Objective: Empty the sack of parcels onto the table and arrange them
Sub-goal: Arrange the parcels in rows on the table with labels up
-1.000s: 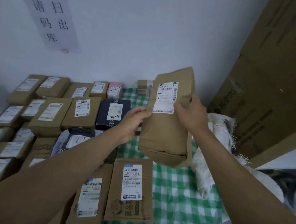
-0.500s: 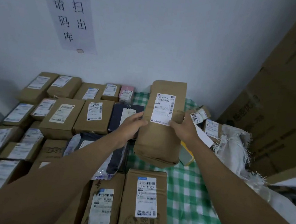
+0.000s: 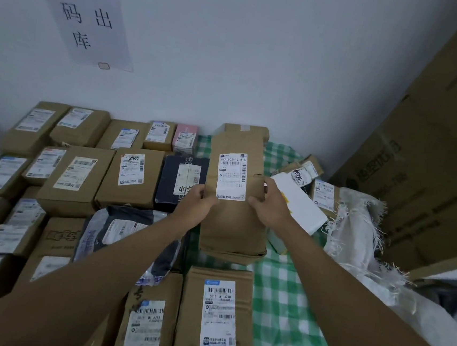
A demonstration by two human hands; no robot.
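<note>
Holding one brown parcel over the green checked table.
Left hand and right hand gripping its two sides.

Matt brown paper parcel, woven frayed plastic sack — checked cloth tablecloth

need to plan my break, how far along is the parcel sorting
Mostly done: many labelled boxes lie in rows on the left. In hand: both hands, left and right, hold a brown parcel over the green cloth. Left: a few loose parcels lie by the sack.
</note>
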